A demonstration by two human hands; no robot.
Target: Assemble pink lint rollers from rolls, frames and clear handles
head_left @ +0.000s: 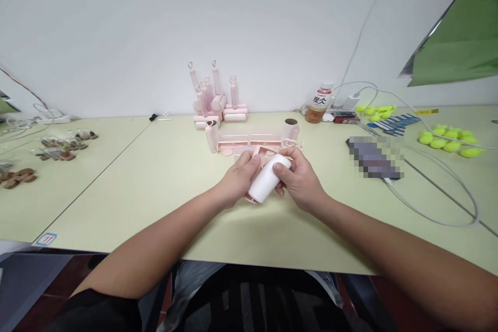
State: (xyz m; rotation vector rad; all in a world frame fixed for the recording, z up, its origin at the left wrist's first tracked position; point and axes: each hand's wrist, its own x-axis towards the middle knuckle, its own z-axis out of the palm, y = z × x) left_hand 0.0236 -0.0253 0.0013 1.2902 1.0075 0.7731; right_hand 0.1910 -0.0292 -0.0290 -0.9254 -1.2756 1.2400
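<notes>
Between my hands, above the pale green table, a white roll is tilted with its upper end to the right. My left hand is closed round a pink plastic holder, which lies against the roll's left side. With the thumb on its surface, my right hand grips the roll near its upper end. Just behind my hands are pink trays, a clear-and-pink tube and another white roll standing upright.
Pink rollers and boxes stand by the wall. Right of them are a drink bottle, a phone with a white cable, and yellow-green pieces. Small bagged items lie far left.
</notes>
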